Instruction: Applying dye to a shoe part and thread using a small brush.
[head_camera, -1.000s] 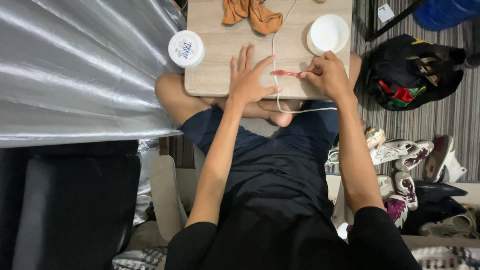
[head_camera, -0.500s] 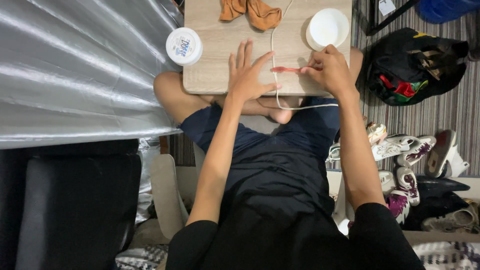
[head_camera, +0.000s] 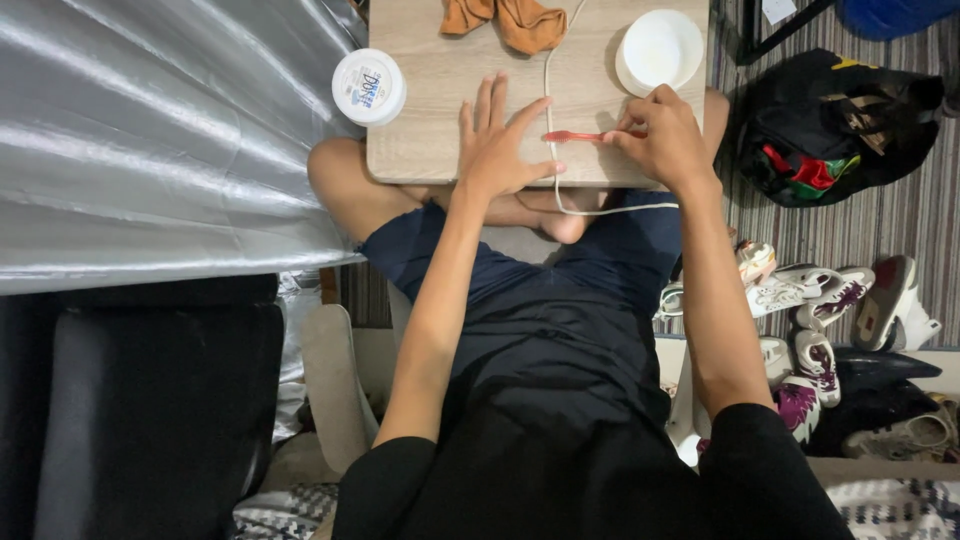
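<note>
A thin red stick (head_camera: 574, 136), which looks like a small brush though its tip is too small to make out, lies across the near part of the wooden board (head_camera: 430, 150) that rests over the person's crossed legs. The right hand (head_camera: 665, 140) pinches the stick's right end between thumb and curled fingertips, so the fingers are closed around it. The stick's other end points toward the left hand (head_camera: 497, 150), which lies flat on the board just beside it, fingers spread wide and holding nothing; the thumb reaches close to the stick's tip.

A white cord (head_camera: 552, 100) runs down the board between the two hands, passing under or right beside the stick, then loops off the board's near edge and across the lap. Beyond the right hand, at the board's far right corner, sits a white bowl (head_camera: 658, 50). At the far edge, near the middle of the board, lies a crumpled orange cloth (head_camera: 520, 22). A round white tub with a printed lid (head_camera: 369, 86) sits at the board's left edge, well apart from the left hand.

To the right of the board, on the striped floor, lie a black bag (head_camera: 840, 125) and, nearer the person, a heap of shoes (head_camera: 830, 310). To the left of the board hangs a silvery sheet (head_camera: 150, 140).
</note>
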